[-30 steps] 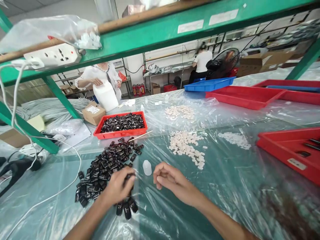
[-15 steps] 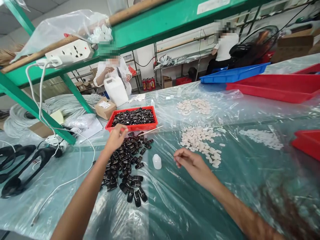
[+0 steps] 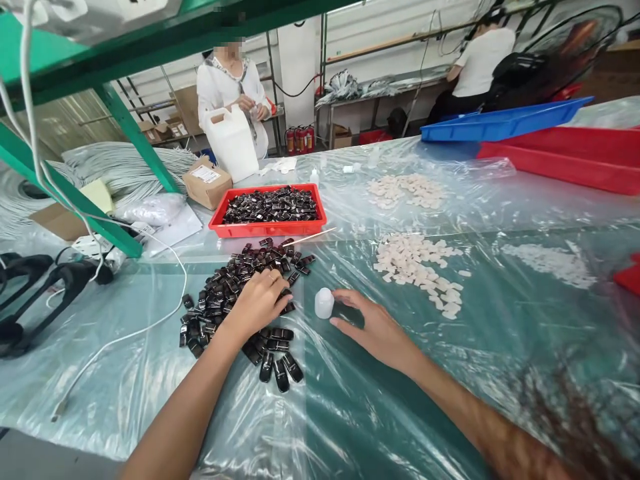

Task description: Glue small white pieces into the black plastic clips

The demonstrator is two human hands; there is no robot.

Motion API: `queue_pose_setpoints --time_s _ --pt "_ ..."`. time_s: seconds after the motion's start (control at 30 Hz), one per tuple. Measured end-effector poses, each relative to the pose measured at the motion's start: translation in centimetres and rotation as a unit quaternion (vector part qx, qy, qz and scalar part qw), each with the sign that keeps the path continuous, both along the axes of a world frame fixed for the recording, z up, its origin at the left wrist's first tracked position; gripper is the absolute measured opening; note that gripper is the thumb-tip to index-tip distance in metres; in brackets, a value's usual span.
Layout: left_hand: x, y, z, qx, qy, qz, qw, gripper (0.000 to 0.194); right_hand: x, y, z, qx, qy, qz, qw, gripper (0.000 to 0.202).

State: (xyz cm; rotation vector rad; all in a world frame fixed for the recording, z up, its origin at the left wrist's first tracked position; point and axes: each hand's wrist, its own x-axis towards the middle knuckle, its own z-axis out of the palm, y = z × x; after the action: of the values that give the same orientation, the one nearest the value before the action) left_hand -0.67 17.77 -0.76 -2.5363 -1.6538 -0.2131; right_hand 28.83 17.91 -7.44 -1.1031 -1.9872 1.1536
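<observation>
Two hands work over the sheeted table (image 3: 360, 400): the right hand's (image 3: 373, 327) thumb and fingers part moderately beside the small white bottle (image 3: 324, 304), contact unclear, while the left hand's (image 3: 263, 300) fingers curl over the black pieces (image 3: 220, 293), their grip hidden. Beyond lies the red tray (image 3: 267, 229) of similar pieces.
</observation>
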Motion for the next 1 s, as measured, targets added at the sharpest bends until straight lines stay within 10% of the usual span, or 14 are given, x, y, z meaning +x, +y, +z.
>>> queue_pose_setpoints --time_s 0.53,1.0 --pt "1.1 -0.8 -1.0 -0.041 0.026 0.092 0.995 0.021 -1.5 -0.8 -0.9 0.040 0.015 0.021 0.999 0.032" --pt "2.7 -5.0 0.4 -0.032 -0.190 -0.091 0.977 0.014 2.3 -0.6 1.6 0.200 0.038 0.039 0.978 0.031"
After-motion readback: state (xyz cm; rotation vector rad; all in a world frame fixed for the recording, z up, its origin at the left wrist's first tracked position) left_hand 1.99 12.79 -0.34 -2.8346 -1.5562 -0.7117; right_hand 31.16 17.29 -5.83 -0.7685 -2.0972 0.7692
